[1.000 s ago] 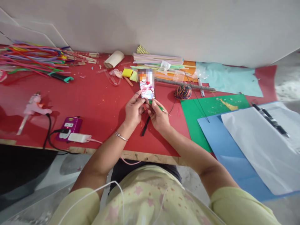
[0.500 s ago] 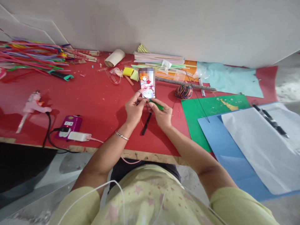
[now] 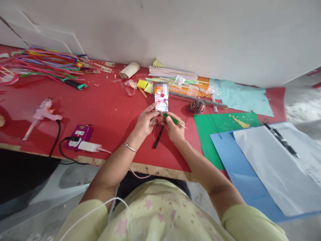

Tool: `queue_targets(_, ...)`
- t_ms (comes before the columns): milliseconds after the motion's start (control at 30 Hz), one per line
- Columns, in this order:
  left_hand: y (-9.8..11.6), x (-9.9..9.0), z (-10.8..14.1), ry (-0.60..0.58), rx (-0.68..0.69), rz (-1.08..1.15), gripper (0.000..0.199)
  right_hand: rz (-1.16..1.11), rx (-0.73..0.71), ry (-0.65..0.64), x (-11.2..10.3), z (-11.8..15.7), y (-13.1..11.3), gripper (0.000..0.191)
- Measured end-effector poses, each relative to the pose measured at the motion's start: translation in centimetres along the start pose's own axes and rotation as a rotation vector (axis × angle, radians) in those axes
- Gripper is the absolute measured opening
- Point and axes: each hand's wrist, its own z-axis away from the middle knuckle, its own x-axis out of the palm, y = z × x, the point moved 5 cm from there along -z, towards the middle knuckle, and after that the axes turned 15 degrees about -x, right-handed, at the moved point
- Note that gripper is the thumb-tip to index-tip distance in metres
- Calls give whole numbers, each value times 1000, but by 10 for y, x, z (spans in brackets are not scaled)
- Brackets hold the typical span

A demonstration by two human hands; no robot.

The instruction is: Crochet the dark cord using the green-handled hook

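My right hand (image 3: 175, 128) is closed around a green-handled crochet hook (image 3: 171, 118). Its thin metal shaft points to the right, past my fingers. Just left of it, my left hand (image 3: 146, 120) pinches yarn, with a dark strand across the index finger; the worked piece is too small to make out. A phone (image 3: 162, 100) with a lit screen stands right behind my fingers. Below them, a slim black stick-like object (image 3: 158, 138) lies on the red table. To the right rests a multicoloured yarn ball (image 3: 196, 107), a strand trailing from it.
The red tabletop (image 3: 110, 124) holds pipe cleaners (image 3: 50, 62), a cardboard tube (image 3: 129, 70) and a purple power adapter (image 3: 79, 134) with cables. Behind the ball lies a grey stick (image 3: 200, 98). Green sheet (image 3: 205, 129), blue folder (image 3: 242, 164) and white papers (image 3: 271, 164) lie at right.
The crochet hook has turned in my right hand, so its metal shaft now shows on the right. My hands stay close together before the phone. The whole view has shifted slightly.
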Motion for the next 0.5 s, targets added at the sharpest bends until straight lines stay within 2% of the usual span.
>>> queue_targets(133,0,-3,-2,16,-7,-3,55,-70,68,31,-2,-3,7,40)
queue_targets(233,1,-5,-4,32,-10,-51,54,-74,90,-23,-5,-10,7,42)
queue_targets(367,5,-8,-5,33,-12,-194,56,-65,69,-113,-15,-19,4,34)
queue_targets(500,7,-11,-6,41,-26,-228,57,2,3,-115,-20,-17,1,29)
